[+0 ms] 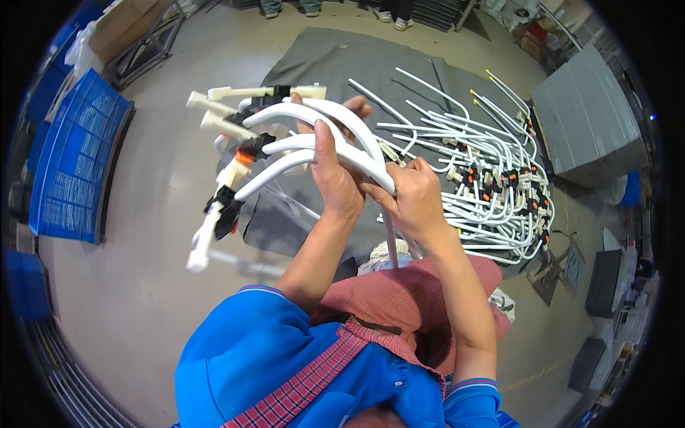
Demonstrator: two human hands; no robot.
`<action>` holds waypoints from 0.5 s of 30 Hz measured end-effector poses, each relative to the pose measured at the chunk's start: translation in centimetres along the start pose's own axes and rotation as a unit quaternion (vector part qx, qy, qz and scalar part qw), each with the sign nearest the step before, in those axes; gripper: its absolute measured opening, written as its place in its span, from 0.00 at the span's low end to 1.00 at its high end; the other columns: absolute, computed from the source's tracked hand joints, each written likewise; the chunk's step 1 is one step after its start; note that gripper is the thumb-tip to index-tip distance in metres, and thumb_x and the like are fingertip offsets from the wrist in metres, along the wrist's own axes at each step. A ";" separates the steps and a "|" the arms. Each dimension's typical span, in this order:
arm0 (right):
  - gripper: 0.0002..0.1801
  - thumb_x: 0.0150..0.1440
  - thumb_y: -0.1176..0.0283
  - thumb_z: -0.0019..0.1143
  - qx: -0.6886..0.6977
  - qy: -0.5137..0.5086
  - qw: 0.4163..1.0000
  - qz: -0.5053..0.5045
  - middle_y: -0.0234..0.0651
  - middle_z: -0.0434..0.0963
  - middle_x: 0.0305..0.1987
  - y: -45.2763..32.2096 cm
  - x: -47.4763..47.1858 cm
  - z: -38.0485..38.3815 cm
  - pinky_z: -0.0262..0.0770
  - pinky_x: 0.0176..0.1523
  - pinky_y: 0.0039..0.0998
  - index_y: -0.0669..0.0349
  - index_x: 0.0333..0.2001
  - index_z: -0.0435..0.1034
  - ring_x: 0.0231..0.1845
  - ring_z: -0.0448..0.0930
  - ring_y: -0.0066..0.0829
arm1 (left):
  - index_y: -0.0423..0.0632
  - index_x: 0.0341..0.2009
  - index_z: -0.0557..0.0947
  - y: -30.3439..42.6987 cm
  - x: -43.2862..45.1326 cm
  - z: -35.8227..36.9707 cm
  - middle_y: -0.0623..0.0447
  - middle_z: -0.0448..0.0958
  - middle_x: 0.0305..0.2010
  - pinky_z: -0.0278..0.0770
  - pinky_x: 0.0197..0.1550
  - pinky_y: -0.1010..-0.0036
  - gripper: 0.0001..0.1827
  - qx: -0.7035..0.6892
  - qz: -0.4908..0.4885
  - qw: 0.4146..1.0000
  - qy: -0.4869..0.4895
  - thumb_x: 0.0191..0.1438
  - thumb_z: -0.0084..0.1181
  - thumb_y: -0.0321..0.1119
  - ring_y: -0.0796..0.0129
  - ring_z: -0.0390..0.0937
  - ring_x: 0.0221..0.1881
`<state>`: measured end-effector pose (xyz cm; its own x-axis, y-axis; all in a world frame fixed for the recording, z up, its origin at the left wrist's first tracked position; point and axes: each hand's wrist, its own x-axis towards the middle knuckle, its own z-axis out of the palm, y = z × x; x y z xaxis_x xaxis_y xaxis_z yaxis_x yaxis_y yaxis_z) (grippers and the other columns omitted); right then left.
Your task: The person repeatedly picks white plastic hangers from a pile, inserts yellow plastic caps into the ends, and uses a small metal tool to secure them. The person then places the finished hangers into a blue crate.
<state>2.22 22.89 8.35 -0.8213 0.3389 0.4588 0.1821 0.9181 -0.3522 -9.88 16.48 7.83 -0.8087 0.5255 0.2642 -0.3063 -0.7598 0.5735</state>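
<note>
Several curved white tubes (pixel 289 142) are bunched in front of me, with cream and black plastic fittings (pixel 227 206) at their left ends, some with orange parts. My left hand (pixel 337 176) is wrapped about the middle of the bunch, thumb over the tubes, fingers partly hidden behind them. Close beside it on the right, my right hand (pixel 412 198) grips the tubes where they come together. Below the hands the straight tube lengths (pixel 392 241) run down to my lap, their lower ends hidden. Many similar bent white tubes (pixel 481 208) with black and orange fittings lie piled to the right.
A dark grey cloth (pixel 321 59) lies on the floor under the pile. Blue plastic crates (pixel 80 160) stand at the left, and a large grey box (pixel 588 117) at the right. Other people's shoes (pixel 393 18) show at the far edge.
</note>
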 end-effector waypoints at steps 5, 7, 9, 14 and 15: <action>0.31 0.63 0.43 0.65 0.376 -0.076 0.917 0.107 0.34 0.77 0.35 -2.4 3.0 -1.1 0.74 0.45 0.31 0.64 0.49 0.73 0.36 0.77 0.28 | 0.62 0.82 0.32 2.0 -0.7 -2.0 0.34 0.51 0.82 0.53 0.79 0.57 0.51 0.101 0.073 0.986 -0.107 0.70 0.48 0.60 0.48 0.58 0.78; 0.34 0.59 0.49 0.73 0.500 -0.141 0.845 0.125 0.28 0.77 0.42 -2.9 4.7 -2.4 0.75 0.48 0.28 0.64 0.56 0.71 0.43 0.75 0.22 | 0.61 0.80 0.24 4.9 -1.0 -2.0 0.29 0.48 0.81 0.51 0.77 0.56 0.60 0.113 0.003 0.983 -0.142 0.67 0.58 0.53 0.45 0.49 0.82; 0.36 0.55 0.51 0.78 0.434 -0.142 0.881 0.126 0.29 0.78 0.43 -3.5 6.0 -3.2 0.75 0.48 0.26 0.64 0.56 0.72 0.42 0.76 0.21 | 0.47 0.80 0.28 6.3 0.1 -2.1 0.27 0.39 0.83 0.43 0.80 0.54 0.62 0.303 0.014 0.931 -0.202 0.66 0.51 0.69 0.45 0.42 0.83; 0.36 0.52 0.48 0.79 0.446 -0.145 0.872 0.142 0.30 0.80 0.42 -3.5 8.2 -4.6 0.73 0.44 0.23 0.69 0.51 0.77 0.39 0.77 0.18 | 0.39 0.80 0.35 8.1 0.7 -0.4 0.29 0.47 0.81 0.37 0.81 0.59 0.55 0.180 -0.038 0.961 -0.209 0.71 0.44 0.65 0.48 0.46 0.83; 0.36 0.53 0.47 0.78 0.454 -0.132 0.869 0.144 0.29 0.80 0.41 -3.7 8.6 -4.4 0.72 0.43 0.23 0.69 0.51 0.77 0.38 0.76 0.18 | 0.40 0.81 0.39 8.2 0.8 -0.5 0.32 0.49 0.82 0.40 0.81 0.59 0.50 0.160 -0.059 0.967 -0.192 0.73 0.42 0.62 0.50 0.49 0.82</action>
<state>-3.13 23.27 17.16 -0.9297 0.3586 0.0841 -0.0028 0.2214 -0.9752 -13.28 10.53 12.37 -0.5132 0.7506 0.4162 -0.1645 -0.5620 0.8106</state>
